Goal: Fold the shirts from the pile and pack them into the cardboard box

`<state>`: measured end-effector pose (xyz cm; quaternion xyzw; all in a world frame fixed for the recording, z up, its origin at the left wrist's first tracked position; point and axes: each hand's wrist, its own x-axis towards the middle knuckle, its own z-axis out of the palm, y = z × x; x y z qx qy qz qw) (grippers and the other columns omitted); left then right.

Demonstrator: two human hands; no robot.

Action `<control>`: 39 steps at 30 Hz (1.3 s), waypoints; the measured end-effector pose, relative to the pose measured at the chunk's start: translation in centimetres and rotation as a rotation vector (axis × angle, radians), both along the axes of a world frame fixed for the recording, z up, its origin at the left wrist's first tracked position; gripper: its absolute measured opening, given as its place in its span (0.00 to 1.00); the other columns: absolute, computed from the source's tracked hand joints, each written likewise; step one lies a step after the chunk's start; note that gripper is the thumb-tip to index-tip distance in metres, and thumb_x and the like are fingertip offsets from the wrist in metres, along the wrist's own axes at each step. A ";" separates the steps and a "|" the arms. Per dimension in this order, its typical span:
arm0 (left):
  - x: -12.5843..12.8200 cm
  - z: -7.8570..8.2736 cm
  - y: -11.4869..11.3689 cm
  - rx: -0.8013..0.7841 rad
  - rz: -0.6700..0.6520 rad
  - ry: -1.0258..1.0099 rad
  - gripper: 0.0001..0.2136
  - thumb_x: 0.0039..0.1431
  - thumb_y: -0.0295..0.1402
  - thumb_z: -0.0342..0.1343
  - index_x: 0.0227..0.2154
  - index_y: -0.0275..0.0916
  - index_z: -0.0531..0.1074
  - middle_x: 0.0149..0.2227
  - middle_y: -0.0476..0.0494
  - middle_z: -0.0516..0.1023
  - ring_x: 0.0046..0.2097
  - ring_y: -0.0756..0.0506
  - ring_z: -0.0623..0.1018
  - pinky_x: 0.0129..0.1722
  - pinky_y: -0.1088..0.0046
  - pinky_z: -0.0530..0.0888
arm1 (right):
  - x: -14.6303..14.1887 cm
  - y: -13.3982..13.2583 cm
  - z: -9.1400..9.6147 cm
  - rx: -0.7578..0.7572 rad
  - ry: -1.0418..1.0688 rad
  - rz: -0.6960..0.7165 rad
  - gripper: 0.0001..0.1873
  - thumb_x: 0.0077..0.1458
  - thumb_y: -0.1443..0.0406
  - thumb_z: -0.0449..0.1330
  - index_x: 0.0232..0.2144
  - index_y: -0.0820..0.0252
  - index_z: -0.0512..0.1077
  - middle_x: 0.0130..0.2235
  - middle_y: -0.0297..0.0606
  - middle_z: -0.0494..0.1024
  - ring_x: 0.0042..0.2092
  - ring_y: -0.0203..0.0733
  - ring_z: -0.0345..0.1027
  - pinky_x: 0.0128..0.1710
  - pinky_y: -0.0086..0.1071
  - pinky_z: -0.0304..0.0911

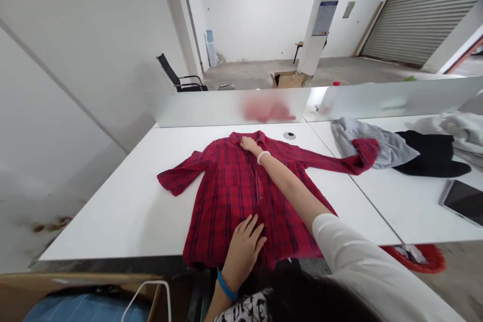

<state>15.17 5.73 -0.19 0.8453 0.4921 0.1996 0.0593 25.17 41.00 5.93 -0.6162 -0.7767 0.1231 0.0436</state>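
Observation:
A red plaid shirt (230,196) lies face up on the white table (124,201), sleeves spread out, collar at the far side. My left hand (244,246) rests flat on the shirt's lower front near the hem, fingers stretched out; a blue band is on that wrist. My right hand (249,144) reaches far across to the collar and its fingers are closed on the collar fabric; a white bead bracelet sits at its wrist. The shirt's right sleeve end lies on the neighbouring table beside a grey garment (377,143).
On the table to the right lie the grey garment, a black garment (430,158), a pale garment (460,133) and a tablet (462,201). Frosted dividers (211,107) stand along the far edge. A cardboard box (75,297) sits at lower left, a black chair (177,78) beyond.

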 end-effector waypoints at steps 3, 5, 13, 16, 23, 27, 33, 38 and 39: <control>-0.4 0.0 -0.6 0.008 -0.027 0.024 0.18 0.63 0.37 0.48 0.54 0.43 0.67 0.59 0.43 0.67 0.60 0.40 0.65 0.52 0.59 0.70 | 0.2 0.0 -0.2 -0.044 -0.027 0.010 0.18 0.59 0.57 0.55 0.43 0.66 0.74 0.42 0.52 0.78 0.44 0.49 0.73 0.38 0.32 0.66; -0.7 0.3 -0.7 0.000 -0.022 0.032 0.17 0.63 0.37 0.48 0.54 0.44 0.68 0.58 0.42 0.68 0.58 0.40 0.67 0.49 0.58 0.72 | 0.3 -0.2 -0.3 -0.067 -0.040 0.030 0.18 0.56 0.55 0.59 0.39 0.65 0.75 0.38 0.51 0.79 0.42 0.49 0.74 0.37 0.31 0.66; -0.3 1.9 2.8 -0.013 -0.052 0.024 0.15 0.64 0.27 0.42 0.47 0.42 0.71 0.44 0.43 0.76 0.44 0.44 0.74 0.44 0.63 0.73 | 0.4 -1.6 -0.3 0.014 -0.051 0.040 0.20 0.61 0.57 0.52 0.48 0.66 0.70 0.49 0.55 0.74 0.50 0.51 0.70 0.44 0.36 0.65; 0.1 1.1 3.5 0.060 -0.058 0.012 0.13 0.64 0.27 0.44 0.47 0.41 0.70 0.51 0.42 0.72 0.55 0.41 0.69 0.52 0.57 0.69 | 0.1 -1.9 -0.4 -0.015 -0.051 0.047 0.21 0.58 0.54 0.56 0.42 0.67 0.73 0.45 0.56 0.76 0.47 0.52 0.72 0.43 0.36 0.66; 0.2 0.4 3.6 0.034 -0.066 -0.035 0.12 0.64 0.29 0.43 0.46 0.38 0.68 0.57 0.40 0.69 0.62 0.41 0.62 0.57 0.54 0.66 | -0.9 -2.7 -0.2 0.061 0.100 0.092 0.13 0.59 0.59 0.56 0.43 0.60 0.69 0.45 0.47 0.76 0.47 0.49 0.71 0.45 0.36 0.62; 0.3 0.6 3.7 0.000 -0.049 -0.079 0.09 0.64 0.28 0.42 0.39 0.38 0.68 0.57 0.38 0.68 0.63 0.41 0.61 0.58 0.54 0.66 | -1.0 -2.0 -0.1 0.097 0.246 0.053 0.13 0.62 0.60 0.50 0.44 0.62 0.64 0.42 0.46 0.76 0.43 0.45 0.70 0.41 0.33 0.61; 0.0 0.3 3.6 0.006 0.021 -0.199 0.15 0.65 0.33 0.41 0.51 0.34 0.62 0.59 0.31 0.64 0.64 0.40 0.59 0.57 0.53 0.66 | 0.2 -0.2 -0.1 0.118 0.433 0.025 0.11 0.59 0.64 0.51 0.43 0.63 0.61 0.40 0.39 0.73 0.38 0.38 0.66 0.39 0.29 0.59; -0.1 0.5 3.3 0.029 -0.011 -0.177 0.19 0.63 0.40 0.47 0.52 0.34 0.61 0.58 0.31 0.64 0.62 0.39 0.60 0.56 0.56 0.66 | 1.3 0.3 -1.0 0.112 0.524 0.006 0.15 0.52 0.71 0.54 0.44 0.63 0.63 0.44 0.39 0.72 0.42 0.37 0.64 0.45 0.29 0.57; -0.1 0.7 3.2 0.040 0.011 -0.175 0.17 0.62 0.41 0.48 0.48 0.34 0.64 0.55 0.32 0.67 0.60 0.38 0.63 0.54 0.57 0.67 | 1.5 0.2 -1.3 0.101 0.535 0.004 0.14 0.52 0.71 0.54 0.43 0.63 0.64 0.44 0.39 0.72 0.43 0.37 0.65 0.45 0.29 0.58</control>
